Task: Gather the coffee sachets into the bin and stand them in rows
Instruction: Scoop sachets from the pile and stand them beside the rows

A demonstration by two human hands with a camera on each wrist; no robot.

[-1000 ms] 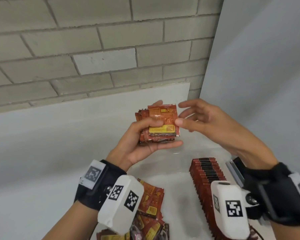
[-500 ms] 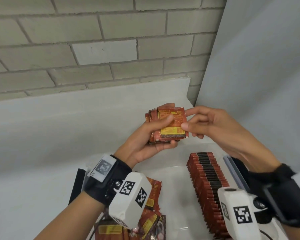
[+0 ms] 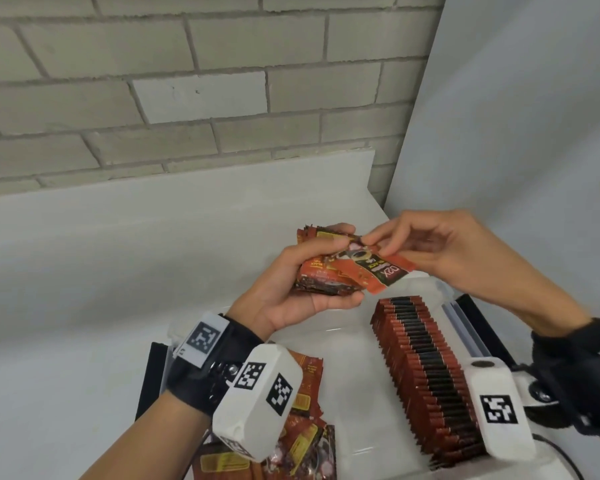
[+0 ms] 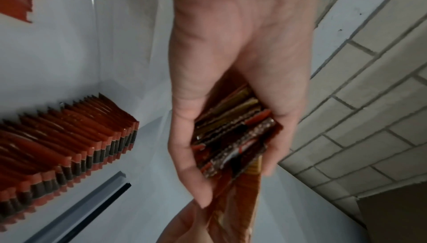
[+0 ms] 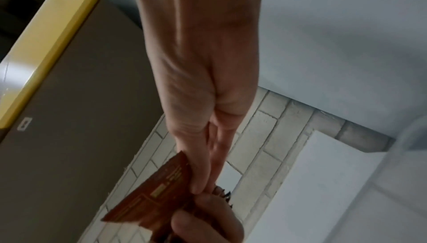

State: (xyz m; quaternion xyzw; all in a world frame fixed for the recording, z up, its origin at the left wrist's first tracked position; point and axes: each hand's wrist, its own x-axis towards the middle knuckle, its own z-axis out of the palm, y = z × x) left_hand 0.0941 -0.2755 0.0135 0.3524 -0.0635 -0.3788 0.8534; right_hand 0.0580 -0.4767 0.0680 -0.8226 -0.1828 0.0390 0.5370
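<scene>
Down in the clear bin (image 3: 340, 329) I've got one long row of coffee sachets (image 3: 426, 379) standing on edge along its right side, packed tight against each other. Loose sachets (image 3: 309, 441) lie flat in a messy heap at the near left of the bin. Above the bin, my left hand (image 3: 291, 292) has fingers and thumb curled around a stack of sachets (image 3: 321, 273), so it's holding that. My right hand (image 3: 440, 247) pinches a single sachet (image 3: 385, 270) at the top of the stack, tilted out to the right. Behind it all is a brick wall (image 3: 222, 81).
</scene>
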